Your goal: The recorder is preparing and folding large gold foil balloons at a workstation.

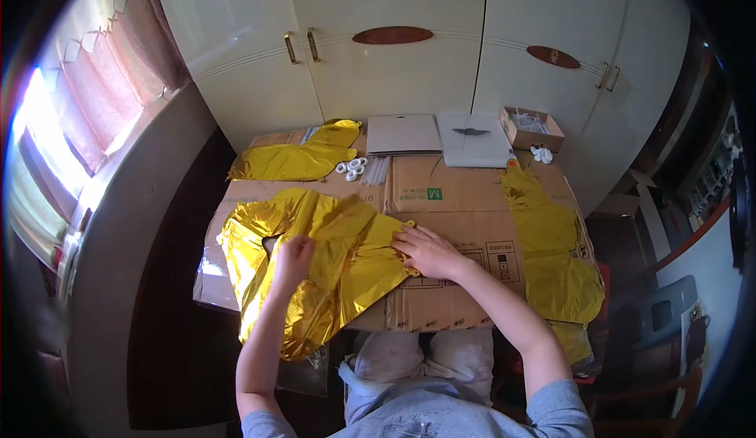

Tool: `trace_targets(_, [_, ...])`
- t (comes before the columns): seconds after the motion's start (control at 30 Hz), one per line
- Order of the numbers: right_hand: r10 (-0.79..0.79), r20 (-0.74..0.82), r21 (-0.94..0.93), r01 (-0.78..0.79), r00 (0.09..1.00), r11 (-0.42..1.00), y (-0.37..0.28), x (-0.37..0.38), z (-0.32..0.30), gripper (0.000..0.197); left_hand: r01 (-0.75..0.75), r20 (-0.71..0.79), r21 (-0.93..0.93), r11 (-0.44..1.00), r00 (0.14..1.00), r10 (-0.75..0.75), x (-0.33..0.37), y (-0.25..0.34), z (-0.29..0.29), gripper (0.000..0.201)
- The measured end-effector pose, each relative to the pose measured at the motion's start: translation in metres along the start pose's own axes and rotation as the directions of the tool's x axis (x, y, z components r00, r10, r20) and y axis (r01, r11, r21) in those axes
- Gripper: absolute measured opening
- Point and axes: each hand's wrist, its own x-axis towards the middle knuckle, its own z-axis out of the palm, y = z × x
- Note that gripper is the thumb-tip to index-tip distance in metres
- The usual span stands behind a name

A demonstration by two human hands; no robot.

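A large flat gold foil balloon (358, 241) lies creased across the left and middle of the cardboard-covered table, with its lower part hanging over the front edge. Over its left part, beside a hole in the foil, my left hand (293, 258) is closed in a fist. Its fingertips are hidden, so I cannot make out what they hold. My right hand (429, 253) rests palm down with fingers stretched out, their tips on the balloon's narrow right end.
More gold foil lies at the back left (295, 158) and right edge (551, 249). White ribbon rolls (352, 169), clear tubes (377, 170), a grey folder (404, 135), a silver laptop-like slab (476, 140) and a small box (533, 129) line the back, before white cabinets (394, 76).
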Motion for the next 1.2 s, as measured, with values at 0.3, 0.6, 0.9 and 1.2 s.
trace_targets(0.3, [0.134,0.244,-0.100,-0.113,0.960,0.989,0.002,0.007,-0.011,0.064,0.155,-0.202,0.223,0.962,0.973,-0.110,0.063,-0.081,-0.075,0.024])
trace_targets(0.6, [0.183,0.303,-0.097,-0.161,0.935,0.982,-0.007,0.012,-0.022,0.067,0.215,-0.345,0.440,0.872,0.937,-0.057,0.073,-0.163,-0.139,0.024])
trace_targets(0.9, [0.184,0.124,-0.135,-0.167,0.975,0.977,0.006,0.004,-0.013,0.081,0.377,-0.393,0.611,0.696,0.908,-0.148,0.061,-0.189,-0.135,0.029])
trace_targets(1.2, [0.059,-0.020,-0.081,-0.060,0.998,0.995,0.003,-0.007,-0.015,0.076,-0.366,-0.005,0.564,0.740,0.895,0.446,-0.007,-0.029,-0.049,0.029])
